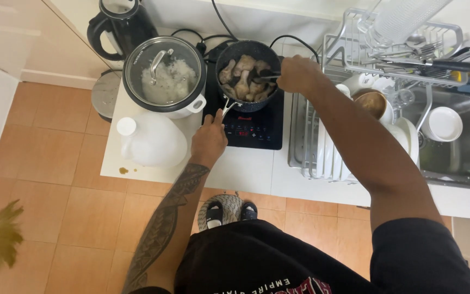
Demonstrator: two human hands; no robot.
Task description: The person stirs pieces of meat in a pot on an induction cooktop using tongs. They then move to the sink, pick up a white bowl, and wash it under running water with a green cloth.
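Both your hands are on the pot of chicken at the cooktop.

Starting at the counter's [246, 174] left edge: a white jug [153, 142] stands near the front, and behind it sits the rice cooker [164, 76] under its glass lid, with a black kettle [122, 24] at the back corner. Next comes your left hand [209, 140], fingers curled tight round the pot's handle [227, 106], steadying it. The dark pot [247, 76], full of chicken pieces [243, 76], sits on the black cooktop [254, 122] toward the counter's back edge. Your right hand [299, 73] is closed in a fist round a dark utensil [267, 78], its tip in among the meat. Further right, the dish rack [376, 81] holds bowls and plates, just beside the sink [452, 152].
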